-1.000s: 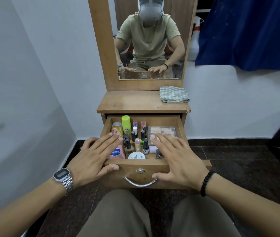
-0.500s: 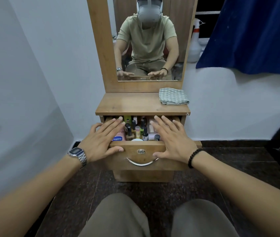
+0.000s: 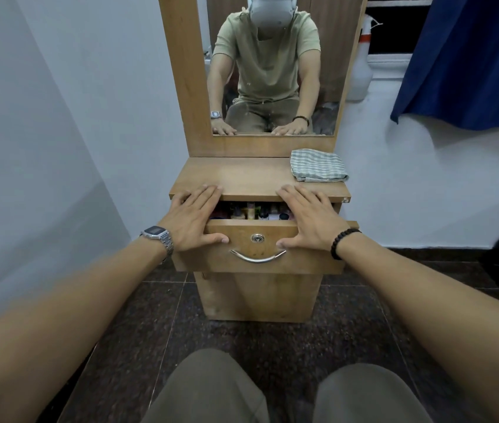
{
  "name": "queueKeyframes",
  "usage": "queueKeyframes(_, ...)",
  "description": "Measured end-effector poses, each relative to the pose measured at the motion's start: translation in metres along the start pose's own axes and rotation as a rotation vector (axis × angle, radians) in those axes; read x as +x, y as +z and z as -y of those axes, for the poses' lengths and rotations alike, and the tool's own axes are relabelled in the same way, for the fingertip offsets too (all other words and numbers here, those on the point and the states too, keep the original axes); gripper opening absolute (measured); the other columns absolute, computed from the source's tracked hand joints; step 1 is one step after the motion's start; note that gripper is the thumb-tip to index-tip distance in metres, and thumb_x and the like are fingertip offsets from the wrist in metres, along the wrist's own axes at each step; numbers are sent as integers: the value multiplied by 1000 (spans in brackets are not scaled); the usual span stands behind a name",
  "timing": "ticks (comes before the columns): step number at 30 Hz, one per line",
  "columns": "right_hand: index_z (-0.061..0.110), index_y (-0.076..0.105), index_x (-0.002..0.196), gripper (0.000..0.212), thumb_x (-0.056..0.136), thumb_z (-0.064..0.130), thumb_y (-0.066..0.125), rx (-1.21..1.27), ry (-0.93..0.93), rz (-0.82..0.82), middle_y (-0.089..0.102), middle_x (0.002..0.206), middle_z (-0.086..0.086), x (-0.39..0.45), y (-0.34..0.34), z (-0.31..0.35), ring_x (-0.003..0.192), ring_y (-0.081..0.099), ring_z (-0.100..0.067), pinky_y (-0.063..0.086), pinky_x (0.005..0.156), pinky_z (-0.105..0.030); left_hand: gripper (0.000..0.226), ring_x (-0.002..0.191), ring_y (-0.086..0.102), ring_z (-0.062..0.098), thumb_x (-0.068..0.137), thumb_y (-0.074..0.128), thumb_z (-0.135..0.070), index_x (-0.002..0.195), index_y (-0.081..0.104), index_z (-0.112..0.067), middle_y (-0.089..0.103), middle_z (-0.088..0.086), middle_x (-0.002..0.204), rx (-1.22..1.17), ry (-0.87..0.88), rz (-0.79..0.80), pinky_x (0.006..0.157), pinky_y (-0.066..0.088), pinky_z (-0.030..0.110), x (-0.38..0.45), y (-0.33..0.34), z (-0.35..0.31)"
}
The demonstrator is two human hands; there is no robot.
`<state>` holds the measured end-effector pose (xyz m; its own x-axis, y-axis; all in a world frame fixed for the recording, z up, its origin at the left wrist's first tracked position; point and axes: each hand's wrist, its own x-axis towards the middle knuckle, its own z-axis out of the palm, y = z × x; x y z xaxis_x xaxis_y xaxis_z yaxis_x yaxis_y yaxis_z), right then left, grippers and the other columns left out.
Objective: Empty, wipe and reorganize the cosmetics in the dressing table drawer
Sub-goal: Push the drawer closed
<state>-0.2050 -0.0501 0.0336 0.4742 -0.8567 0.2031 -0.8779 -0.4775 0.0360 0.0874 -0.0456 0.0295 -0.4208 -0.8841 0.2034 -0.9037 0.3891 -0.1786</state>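
Looking down from the head camera, I take the drawer (image 3: 257,242) as my landmark: it juts a short way out of the dressing table, its wooden front carrying a round lock and, just under that, a curved metal handle (image 3: 258,257). My left hand (image 3: 191,222) lies flat over the drawer's left end, fingers straight and reaching across the gap to the front edge of the surface (image 3: 236,178) above, thumb pressed against the drawer front just left of the lock. My right hand (image 3: 310,221) mirrors it over the drawer's right end, fingers extended onto that same edge, thumb on the front just above the handle's right tip. Neither hand grips anything; both simply rest spread on the wood. Between them, in the narrow opening above the drawer front, the cosmetics (image 3: 251,212) show only as a dim row of small bottle tops (too shadowed to tell apart). Above and to the right of the drawer, a folded checked cloth (image 3: 318,165) lies at the right rear of the surface. Behind that rises the mirror (image 3: 272,71). A watch (image 3: 158,235) sits on my left wrist, a dark bead bracelet (image 3: 342,242) on my right.
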Motion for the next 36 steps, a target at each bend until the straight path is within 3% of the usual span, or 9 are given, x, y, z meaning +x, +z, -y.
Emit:
queueKeyframes(3,27,21,147,103,66,70,68,44,-12,-33,22,154,7,7,-1,-5,143,18,-19,16,113,-43,111,143,23,24,68,28,-86,152,14,-13,22,6,156,-2,-17,-56,110,19,44,7,3,-3)
queueKeyframes(7,28,29,140,90,68,64,71,27,-1,-101,30,146,9,12,2,-4,137,26,-18,23,109,-43,95,135,34,26,72,61,-70,145,32,-16,34,4,149,-48,-70,-160,105,23,44,12,6,-10)
queueKeyframes(10,28,32,135,82,70,56,73,-29,32,-160,32,142,7,13,10,-1,135,30,-20,26,106,-43,86,127,39,28,69,71,-62,137,41,-18,40,3,144,-62,-129,-213,101,27,45,19,8,-15)
queueKeyframes(17,23,39,130,77,66,34,80,-192,118,-244,40,139,0,20,26,10,125,41,-25,33,97,-43,67,110,45,27,67,77,-50,118,47,-20,48,2,129,-29,-174,-282,92,36,42,34,11,-19)
queueKeyframes(22,20,41,128,71,66,22,75,-277,153,-289,45,133,-3,28,34,11,117,46,-27,37,91,-42,61,104,46,26,68,77,-46,113,45,-20,49,2,122,24,-216,-275,87,36,41,43,12,-19)
queueKeyframes(33,17,43,125,64,67,17,70,-293,185,-316,46,126,-5,36,37,15,110,47,-27,37,88,-41,57,99,46,27,70,77,-37,113,45,-18,50,5,117,58,-227,-262,82,36,39,46,13,-20)
queueKeyframes(36,17,44,126,65,66,20,69,-278,180,-283,48,123,-5,33,34,15,108,47,-26,37,86,-40,53,94,48,28,67,76,-20,112,47,-17,51,6,112,77,-268,-252,78,38,39,42,16,-29)
